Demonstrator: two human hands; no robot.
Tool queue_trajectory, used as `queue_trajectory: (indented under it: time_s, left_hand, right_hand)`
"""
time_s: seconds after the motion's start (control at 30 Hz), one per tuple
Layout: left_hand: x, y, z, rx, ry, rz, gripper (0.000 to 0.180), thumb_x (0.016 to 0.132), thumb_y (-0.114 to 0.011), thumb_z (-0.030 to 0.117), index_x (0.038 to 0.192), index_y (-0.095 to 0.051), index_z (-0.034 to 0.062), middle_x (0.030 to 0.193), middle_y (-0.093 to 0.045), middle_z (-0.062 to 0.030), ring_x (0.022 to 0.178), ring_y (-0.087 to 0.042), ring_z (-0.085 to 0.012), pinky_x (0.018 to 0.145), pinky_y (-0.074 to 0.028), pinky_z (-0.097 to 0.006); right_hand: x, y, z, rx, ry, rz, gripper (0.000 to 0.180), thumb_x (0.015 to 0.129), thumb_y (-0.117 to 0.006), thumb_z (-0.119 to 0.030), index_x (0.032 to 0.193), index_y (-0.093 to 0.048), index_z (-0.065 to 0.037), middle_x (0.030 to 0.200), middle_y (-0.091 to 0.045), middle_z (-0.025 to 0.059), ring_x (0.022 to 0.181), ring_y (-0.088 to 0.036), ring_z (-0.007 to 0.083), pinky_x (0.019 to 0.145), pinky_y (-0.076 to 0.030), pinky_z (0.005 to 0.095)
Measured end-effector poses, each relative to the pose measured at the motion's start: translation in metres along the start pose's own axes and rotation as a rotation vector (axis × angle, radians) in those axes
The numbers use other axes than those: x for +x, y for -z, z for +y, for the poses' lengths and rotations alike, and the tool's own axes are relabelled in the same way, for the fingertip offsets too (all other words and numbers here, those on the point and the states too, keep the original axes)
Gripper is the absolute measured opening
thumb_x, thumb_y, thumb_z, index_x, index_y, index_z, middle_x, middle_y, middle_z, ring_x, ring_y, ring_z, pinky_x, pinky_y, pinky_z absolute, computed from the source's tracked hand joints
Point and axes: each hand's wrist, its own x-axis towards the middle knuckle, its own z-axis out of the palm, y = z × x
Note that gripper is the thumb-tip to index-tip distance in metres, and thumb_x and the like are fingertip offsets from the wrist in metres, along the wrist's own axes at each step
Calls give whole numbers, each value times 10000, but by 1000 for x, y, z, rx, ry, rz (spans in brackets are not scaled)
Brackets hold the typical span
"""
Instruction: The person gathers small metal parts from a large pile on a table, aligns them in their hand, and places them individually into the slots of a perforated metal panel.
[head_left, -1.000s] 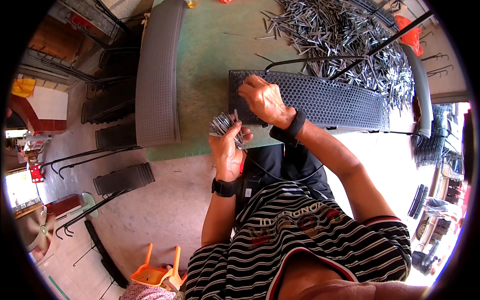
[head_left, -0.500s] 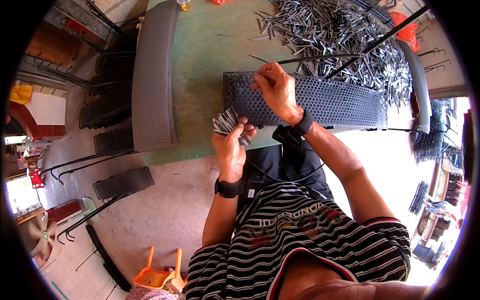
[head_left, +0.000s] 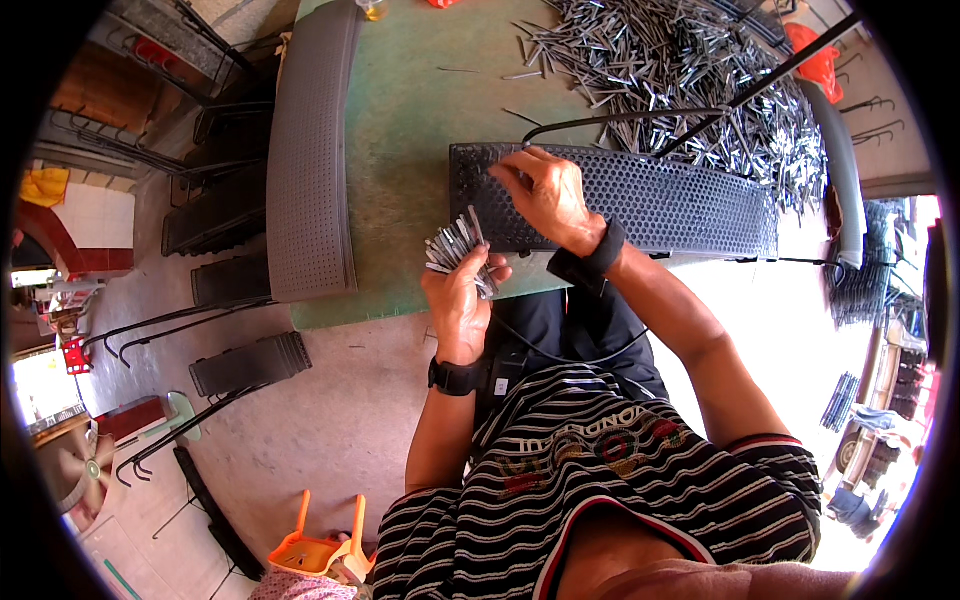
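My left hand (head_left: 457, 305) is closed around a bundle of short, flat metal strips (head_left: 452, 243) that fan out above its fingers. It is just off the near left corner of a black panel (head_left: 680, 205) full of round holes, lying on the green table (head_left: 400, 130). Over the panel's left end, my right hand (head_left: 555, 198) is bent with thumb and fingertips together. Those fingertips are smeared by motion, and anything between them cannot be made out. A bent black rod (head_left: 620, 118) rises over the panel's far side.
Loose metal strips (head_left: 690, 75) form a large heap behind the panel. A grey perforated panel (head_left: 312, 160) lines the table's left edge. Black panels with hooked rods (head_left: 250, 365) stand on the left, and an orange stool (head_left: 315, 550) is at lower left.
My right hand has shifted slightly left and down over the panel's end. In my left hand the strips have moved, and one now sticks up higher.
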Motion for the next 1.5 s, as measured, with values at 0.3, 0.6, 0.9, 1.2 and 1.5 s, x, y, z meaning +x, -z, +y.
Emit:
queue_trajectory:
  time_s: [0.3, 0.6, 0.9, 1.2, 1.5]
  left_hand:
    - [2, -5, -12, 3, -8, -91, 212, 786, -577, -70, 992, -570, -18, 842, -629, -129, 647, -622, -223, 576, -552, -339]
    - [2, -4, -9, -46, -9, -58, 208, 789, -578, -69, 991, -573, -17, 839, -614, -98, 655, -623, -225, 588, -557, -353]
    - [0, -2, -5, 58, 26, -35, 169, 791, -606, -35, 957, -597, -8, 816, -625, -108, 638, -631, -223, 518, -540, -339]
    - [4, -8, -17, 35, 11, -176, 241, 774, -576, -84, 1008, -560, -30, 901, -632, -156, 709, -641, -249, 629, -555, -355]
    - [1, -9, -9, -45, 22, -118, 286, 760, -521, -118, 1034, -550, -39, 879, -597, -127, 709, -630, -257, 650, -563, -387]
  right_hand:
    - [2, 12, 0, 582, -370, 10, 90, 813, -590, -42, 846, -580, 42, 624, -627, 108, 535, -622, 138, 490, -478, 258]
    - [5, -6, 21, 411, -228, 120, 84, 845, -552, -31, 912, -517, 3, 685, -633, 154, 646, -667, 229, 551, -507, 308]
    - [3, -8, 26, -4, 112, 78, 82, 803, -619, -78, 824, -598, -1, 696, -622, 152, 561, -620, 253, 506, -467, 314]
    - [-2, 22, 11, 634, -490, -188, 106, 822, -596, -61, 791, -632, 33, 634, -624, 55, 508, -585, 87, 459, -464, 212]
    - [16, 11, 31, 435, -303, 116, 114, 821, -605, -66, 854, -542, 23, 665, -648, 132, 622, -668, 181, 534, -497, 272]
